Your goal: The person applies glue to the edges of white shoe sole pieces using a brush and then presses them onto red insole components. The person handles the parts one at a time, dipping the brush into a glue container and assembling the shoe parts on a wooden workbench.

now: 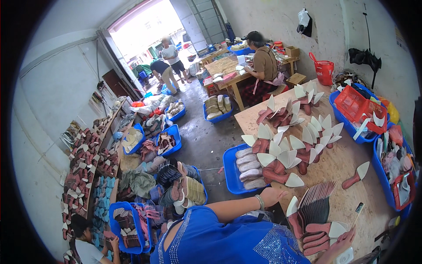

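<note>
My left hand (273, 196), with a bracelet at its wrist, hovers by the table's near left edge. Its fingers are loosely extended and nothing shows in them. Close by lie a maroon insole with a white pointed toe piece (294, 180) and a fanned stack of dark red insoles (315, 203). My right hand (343, 241) grips a small wooden-handled brush (358, 213), its dark tip upward. Beside that hand is a short stack of maroon insoles (315, 243), the top one with a white toe piece (337, 229). A single finished-looking insole (355, 176) rests farther right.
White-tipped insoles (274, 158) are heaped on the wooden table (325, 176). A blue bin (233, 176) of pale insoles adjoins its left edge; blue bins (360, 138) stand right. A seated co-worker (266, 61) works at another table; another person (90, 246) sits lower left.
</note>
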`<move>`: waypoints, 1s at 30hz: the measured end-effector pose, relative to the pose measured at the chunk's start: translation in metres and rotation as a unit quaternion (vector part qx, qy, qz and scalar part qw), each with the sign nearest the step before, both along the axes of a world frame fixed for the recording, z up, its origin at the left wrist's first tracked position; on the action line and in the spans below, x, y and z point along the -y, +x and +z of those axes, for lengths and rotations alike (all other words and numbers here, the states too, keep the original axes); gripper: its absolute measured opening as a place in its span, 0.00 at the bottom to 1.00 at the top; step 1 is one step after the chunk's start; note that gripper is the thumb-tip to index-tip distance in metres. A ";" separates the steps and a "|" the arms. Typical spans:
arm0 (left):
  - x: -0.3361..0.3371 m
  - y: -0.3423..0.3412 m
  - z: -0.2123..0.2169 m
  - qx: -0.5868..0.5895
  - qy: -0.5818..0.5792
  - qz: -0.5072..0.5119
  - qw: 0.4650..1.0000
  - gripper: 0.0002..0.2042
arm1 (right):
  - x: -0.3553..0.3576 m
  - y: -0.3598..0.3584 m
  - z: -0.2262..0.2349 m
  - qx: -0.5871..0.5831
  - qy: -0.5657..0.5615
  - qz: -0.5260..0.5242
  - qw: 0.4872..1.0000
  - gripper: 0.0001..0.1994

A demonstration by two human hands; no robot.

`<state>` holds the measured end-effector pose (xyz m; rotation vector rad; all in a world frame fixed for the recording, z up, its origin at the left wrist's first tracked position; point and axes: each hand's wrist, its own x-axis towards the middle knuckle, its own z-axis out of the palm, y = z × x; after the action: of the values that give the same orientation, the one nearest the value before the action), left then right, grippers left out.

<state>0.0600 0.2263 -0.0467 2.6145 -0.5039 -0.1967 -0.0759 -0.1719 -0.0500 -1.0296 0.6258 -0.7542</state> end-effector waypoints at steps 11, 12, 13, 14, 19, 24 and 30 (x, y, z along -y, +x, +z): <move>0.052 0.016 0.019 0.050 -0.175 -0.109 0.977 0.15 | 0.021 -0.067 -0.048 -0.295 -0.250 0.119 0.915 0.35; 0.057 0.023 0.013 0.058 -0.191 -0.129 0.971 0.14 | 0.018 -0.065 -0.040 -0.290 -0.241 0.099 0.921 0.31; 0.065 0.030 0.006 0.064 -0.211 -0.149 0.964 0.14 | 0.010 -0.060 -0.019 -0.287 -0.235 0.077 0.926 0.28; 0.076 0.040 -0.001 0.005 -0.202 -0.164 0.966 0.13 | 0.001 -0.055 0.006 -0.286 -0.234 0.051 0.928 0.25; 0.110 0.055 0.032 0.064 -0.241 -0.210 0.946 0.13 | 0.002 -0.047 0.015 -0.297 -0.317 -0.015 0.901 0.15; 0.119 0.064 0.051 0.066 -0.224 -0.231 0.945 0.13 | -0.004 -0.031 -0.009 -0.246 -0.216 -0.049 0.943 0.14; 0.144 0.077 0.029 0.057 -0.208 -0.246 0.945 0.13 | -0.010 -0.014 -0.005 -0.084 0.031 -0.134 0.987 0.15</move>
<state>0.1368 0.0825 -0.0175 2.0580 -1.1070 -0.0818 -0.0895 -0.1621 -0.0550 -0.9691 0.9408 -0.8824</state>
